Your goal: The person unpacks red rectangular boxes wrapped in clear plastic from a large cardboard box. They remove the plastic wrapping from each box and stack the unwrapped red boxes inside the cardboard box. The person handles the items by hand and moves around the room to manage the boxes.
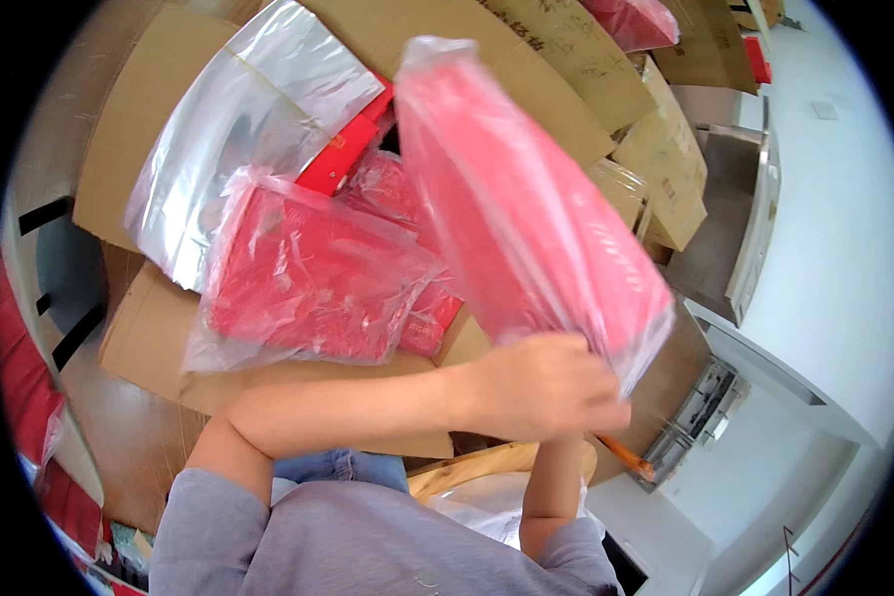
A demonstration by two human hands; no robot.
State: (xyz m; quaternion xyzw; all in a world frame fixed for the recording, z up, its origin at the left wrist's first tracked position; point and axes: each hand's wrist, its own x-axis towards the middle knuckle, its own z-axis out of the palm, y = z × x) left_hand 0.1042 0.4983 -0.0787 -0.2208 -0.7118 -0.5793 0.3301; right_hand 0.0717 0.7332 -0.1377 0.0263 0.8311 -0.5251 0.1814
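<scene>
My left hand reaches across my body and grips the lower end of a long red package in clear plastic wrap. The package stands up at a tilt, its near end against my fist; it is slightly blurred. My right forearm rises behind the left hand, which hides most or all of my right hand. Left of the package, another red plastic-wrapped packet lies over an open cardboard box. More red wrapped packets sit beneath and behind it. A silvery plastic-covered sheet or bag leans across the box's far left.
Cardboard flaps and cartons stand beyond the packets, and a taped carton is at right. A wooden stool or chair seat with clear plastic on it is beside me. Red wrapped items lie at far left. A white wall rises at right.
</scene>
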